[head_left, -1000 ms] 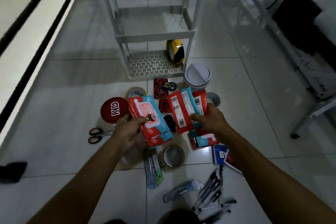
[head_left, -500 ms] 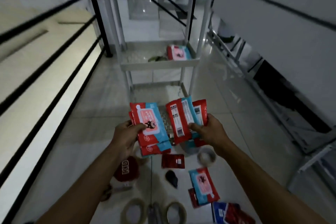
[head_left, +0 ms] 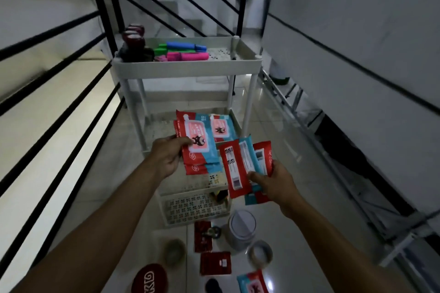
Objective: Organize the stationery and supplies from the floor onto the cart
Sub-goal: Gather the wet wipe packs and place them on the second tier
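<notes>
A white three-tier cart (head_left: 185,69) stands straight ahead. My left hand (head_left: 166,154) grips red and blue wipe packs (head_left: 198,144), held over the cart's middle shelf. My right hand (head_left: 276,182) grips more red and blue wipe packs (head_left: 242,164), backs facing me, to the right of the first stack. Another wipe pack (head_left: 221,127) lies on the middle shelf. Coloured markers (head_left: 183,51) and dark round jars (head_left: 133,39) fill the top tray. On the floor lie red card packs (head_left: 215,263), tape rolls (head_left: 260,253), a red round lid (head_left: 150,278) and one more wipe pack (head_left: 252,283).
A white lidded tub (head_left: 241,228) stands on the floor by the cart's lower right corner. Black stair railings (head_left: 59,93) run along the left. A white wall (head_left: 357,54) and a metal frame (head_left: 345,173) border the right. A black-yellow tape roll (head_left: 220,194) sits on the bottom shelf.
The view has tilted up from the floor to the cart's top tray. Both hands have risen with their wipe packs toward the middle shelf.
</notes>
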The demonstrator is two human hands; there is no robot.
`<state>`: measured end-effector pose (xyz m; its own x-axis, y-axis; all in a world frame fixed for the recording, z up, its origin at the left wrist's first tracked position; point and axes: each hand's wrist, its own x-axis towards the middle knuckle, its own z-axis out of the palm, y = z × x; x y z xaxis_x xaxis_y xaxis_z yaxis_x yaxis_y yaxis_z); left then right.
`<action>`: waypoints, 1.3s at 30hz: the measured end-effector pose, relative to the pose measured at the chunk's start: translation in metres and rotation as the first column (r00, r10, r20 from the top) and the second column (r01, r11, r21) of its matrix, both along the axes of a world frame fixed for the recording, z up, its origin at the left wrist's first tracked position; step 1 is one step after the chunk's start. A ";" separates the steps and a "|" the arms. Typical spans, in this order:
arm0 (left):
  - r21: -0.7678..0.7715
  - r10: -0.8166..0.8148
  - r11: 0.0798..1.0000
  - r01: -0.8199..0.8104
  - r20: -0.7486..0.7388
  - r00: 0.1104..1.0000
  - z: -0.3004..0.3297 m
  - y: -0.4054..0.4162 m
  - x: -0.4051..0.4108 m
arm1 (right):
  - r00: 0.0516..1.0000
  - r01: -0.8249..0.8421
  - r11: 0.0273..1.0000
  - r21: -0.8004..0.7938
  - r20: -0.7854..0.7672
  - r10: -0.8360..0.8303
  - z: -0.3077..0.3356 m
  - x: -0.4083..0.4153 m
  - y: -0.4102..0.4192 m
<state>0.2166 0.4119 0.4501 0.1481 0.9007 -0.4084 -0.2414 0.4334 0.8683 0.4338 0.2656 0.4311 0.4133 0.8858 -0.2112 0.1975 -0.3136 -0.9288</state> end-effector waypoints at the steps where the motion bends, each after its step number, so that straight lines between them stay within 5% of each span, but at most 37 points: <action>1: -0.005 -0.001 1.000 0.001 -0.006 1.000 0.000 0.010 0.009 | 0.999 0.012 1.000 0.002 0.035 -0.012 -0.002 0.003 0.001; 7: -0.047 0.039 0.998 -0.039 -0.004 0.999 0.001 0.049 0.055 | 0.967 0.066 0.996 0.052 0.242 -0.076 -0.005 0.013 0.015; 15: -0.022 0.108 0.994 -0.107 0.065 0.992 -0.003 0.073 0.097 | 0.962 0.138 0.990 0.041 0.234 -0.144 -0.007 0.032 0.008; 20: 0.170 0.078 0.985 -0.039 -0.228 0.971 -0.019 0.082 0.110 | 0.956 0.169 0.985 0.033 0.236 -0.172 -0.012 0.040 0.006; 26: 0.329 0.038 0.917 0.227 -0.636 0.771 -0.027 0.089 0.102 | 0.965 0.126 0.991 0.038 0.226 -0.131 -0.014 0.030 0.010; 33: 0.436 -0.011 0.774 0.458 -0.714 0.700 -0.006 0.055 0.074 | 0.965 0.053 0.997 0.047 0.256 -0.063 0.002 0.004 0.024; 39: 0.483 0.043 0.734 0.477 -0.734 0.678 0.004 0.041 0.043 | 0.959 0.015 0.995 0.094 0.279 -0.041 0.022 -0.017 0.041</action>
<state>0.2598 0.4534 0.4537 0.3016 0.9443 0.1315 0.5291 -0.2805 0.8008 0.4163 0.3071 0.4534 0.4698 0.8828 -0.0030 0.4466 -0.2406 -0.8618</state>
